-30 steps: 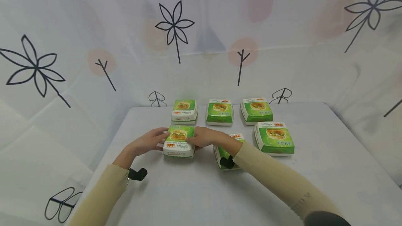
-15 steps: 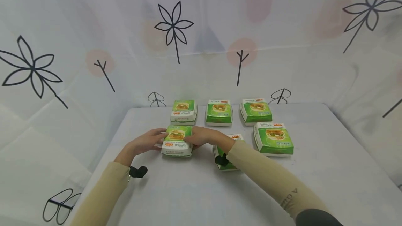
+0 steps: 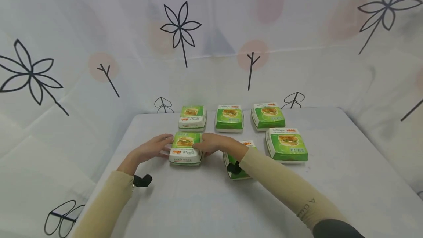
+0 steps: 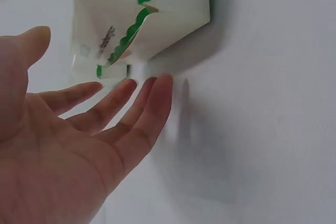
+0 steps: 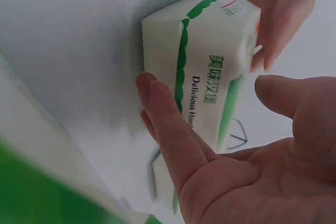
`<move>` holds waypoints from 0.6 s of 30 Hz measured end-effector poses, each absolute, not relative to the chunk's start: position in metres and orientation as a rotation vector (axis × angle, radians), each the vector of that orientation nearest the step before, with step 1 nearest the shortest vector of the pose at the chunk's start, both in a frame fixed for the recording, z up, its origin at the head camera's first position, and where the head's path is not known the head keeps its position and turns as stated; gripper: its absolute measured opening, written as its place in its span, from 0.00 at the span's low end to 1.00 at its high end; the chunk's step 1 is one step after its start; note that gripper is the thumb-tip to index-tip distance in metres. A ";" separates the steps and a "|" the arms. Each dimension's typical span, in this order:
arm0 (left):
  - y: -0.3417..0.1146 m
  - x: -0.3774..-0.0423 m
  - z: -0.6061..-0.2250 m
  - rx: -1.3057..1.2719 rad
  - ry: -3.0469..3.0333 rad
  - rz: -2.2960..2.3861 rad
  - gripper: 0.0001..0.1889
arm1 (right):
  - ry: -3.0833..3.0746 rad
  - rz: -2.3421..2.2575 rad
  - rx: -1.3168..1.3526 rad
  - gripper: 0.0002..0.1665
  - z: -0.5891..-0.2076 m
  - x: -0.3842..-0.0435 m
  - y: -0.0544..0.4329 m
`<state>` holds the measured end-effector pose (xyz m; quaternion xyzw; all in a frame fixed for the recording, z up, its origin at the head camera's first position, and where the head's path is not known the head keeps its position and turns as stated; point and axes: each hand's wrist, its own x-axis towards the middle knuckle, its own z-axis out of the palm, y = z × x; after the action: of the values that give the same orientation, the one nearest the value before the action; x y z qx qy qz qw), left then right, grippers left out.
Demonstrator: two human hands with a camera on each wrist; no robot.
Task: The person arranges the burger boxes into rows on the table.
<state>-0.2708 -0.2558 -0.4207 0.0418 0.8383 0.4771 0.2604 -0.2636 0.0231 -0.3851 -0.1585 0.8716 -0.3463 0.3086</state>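
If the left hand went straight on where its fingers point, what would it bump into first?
The left hand would probably meet the side of the green-and-white burger box just ahead of its fingertips, though the depth of the gap is hard to judge.

The front left box [image 3: 185,153] looks like thin, smooth paperboard, faintly glossy on its printed top (its white sides read nearly matt up close). The front right box [image 3: 286,146] shows a similar satin card. The tabletop [image 3: 205,205] is smooth and matt; the backdrop [image 3: 211,80] looks like thin, lightly creased cloth. The left sleeve [image 3: 107,201] and right sleeve [image 3: 284,186] look like soft, matt fabric.
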 end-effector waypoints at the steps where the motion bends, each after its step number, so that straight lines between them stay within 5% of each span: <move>1: -0.258 -0.270 -0.418 0.125 2.296 1.282 0.38 | 2.313 -0.904 -0.422 0.31 -0.383 -0.262 0.026; 7: -0.265 -0.262 -0.405 0.158 2.517 1.143 0.37 | 2.365 -0.847 -0.526 0.39 -0.371 -0.251 0.049; 18: -0.229 -0.240 -0.373 0.443 2.835 0.840 0.34 | 2.469 -0.770 -0.789 0.32 -0.345 -0.223 0.098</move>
<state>-0.2402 -0.2295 -0.3733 0.1477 0.9455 0.2800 0.0760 -0.2234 0.0976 -0.3454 -0.2849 0.8914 -0.2781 0.2168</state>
